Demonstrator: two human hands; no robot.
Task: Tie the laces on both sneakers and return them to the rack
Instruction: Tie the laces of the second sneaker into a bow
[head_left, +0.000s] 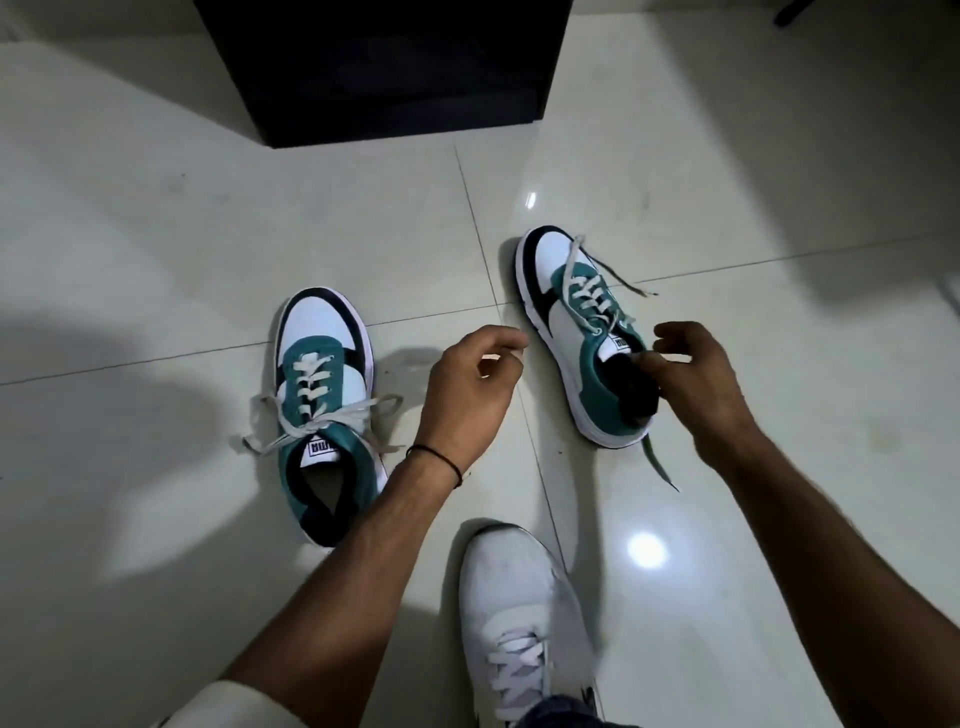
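Our right hand (696, 384) pinches the untied shoe's (582, 338) lace (672, 357); our left hand (467, 384) hangs open beside it.

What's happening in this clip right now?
A person crouches over two teal-and-white sneakers on a tiled floor. The left sneaker already has a bow tied. The right sneaker is still untied, its lace ends trailing loose. The right hand pinches a lace at that shoe's collar; the left hand hovers open beside it, holding nothing. Neither shoe is back on a rack yet.
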